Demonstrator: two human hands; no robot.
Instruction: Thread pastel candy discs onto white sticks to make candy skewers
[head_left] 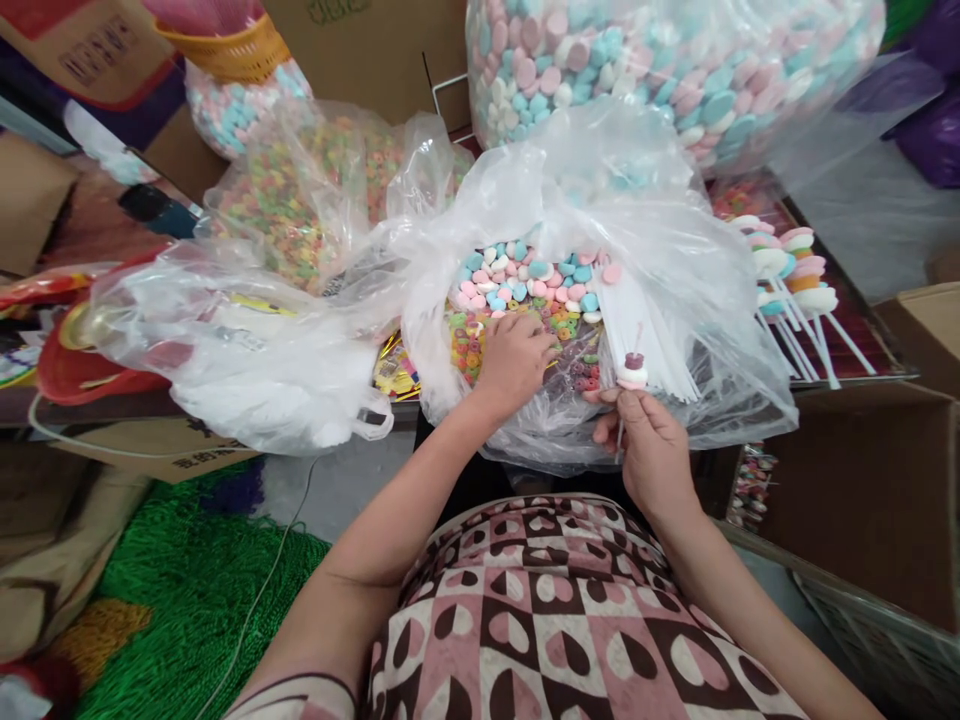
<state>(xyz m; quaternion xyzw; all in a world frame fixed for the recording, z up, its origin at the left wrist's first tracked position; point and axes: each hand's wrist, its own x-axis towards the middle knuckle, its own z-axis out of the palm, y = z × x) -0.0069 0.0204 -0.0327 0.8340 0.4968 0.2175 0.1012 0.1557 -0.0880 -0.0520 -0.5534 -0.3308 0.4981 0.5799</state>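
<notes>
My right hand (651, 440) pinches a thin white stick upright; threaded on it are a pink-and-white marshmallow (632, 374) and dark reddish pieces (634, 360), with the stick's tip showing above. Over a pile of small colourful ring candies (466, 345), my left hand (519, 358) reaches down with bent fingers slightly apart, touching the rings; nothing shows in it. Pink, blue and white marshmallows (517, 272) lie just behind the rings. Purplish rings (585, 370) sit between my hands. A bundle of white sticks (649, 330) rests beside my right hand, all on clear plastic.
Finished marshmallow sticks (799, 275) lie at the table's right edge. Behind stand a huge bag of marshmallows (675, 70) and a bag of ring candies (315, 180). Crumpled plastic bags (285, 350) cover the left. An open cardboard box (862, 490) stands low at right.
</notes>
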